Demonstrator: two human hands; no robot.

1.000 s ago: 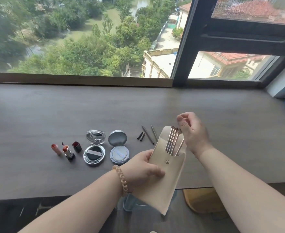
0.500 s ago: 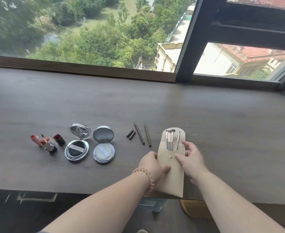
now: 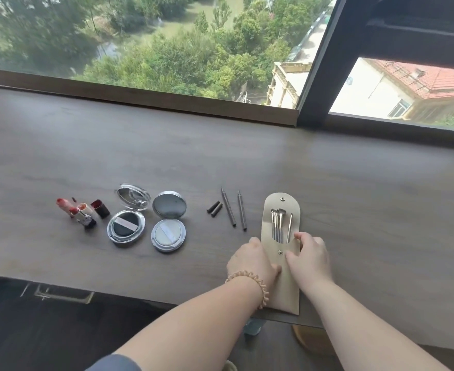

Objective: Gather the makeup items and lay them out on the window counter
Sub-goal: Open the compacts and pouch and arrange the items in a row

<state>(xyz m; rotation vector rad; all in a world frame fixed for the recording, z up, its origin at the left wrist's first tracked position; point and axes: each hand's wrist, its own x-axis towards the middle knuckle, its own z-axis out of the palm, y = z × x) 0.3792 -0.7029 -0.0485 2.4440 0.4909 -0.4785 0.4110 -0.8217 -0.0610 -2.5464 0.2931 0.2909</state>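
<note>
A beige pouch (image 3: 282, 210) lies flat on the wooden window counter (image 3: 354, 196), its flap open and several thin metal tools (image 3: 278, 227) sticking out of its pocket. My left hand (image 3: 251, 259) rests on the pouch's left edge. On the pouch's right side, my right hand (image 3: 310, 257) presses down with its fingers near the snap. To the left lie two dark pencils (image 3: 232, 210) with their two caps (image 3: 214, 209), two open round compacts (image 3: 168, 220) (image 3: 126, 219), and uncapped lipsticks (image 3: 82, 214).
The counter's front edge runs just under my wrists, and the pouch's lower end reaches it. The window frame (image 3: 316, 62) and sill bound the far side. Below the counter's front edge is a dark floor and part of a wooden stool (image 3: 311, 341).
The pouch, held up in the air with my right hand at the tools, has been laid flat on the counter right of the pencils. Both hands now rest on it.
</note>
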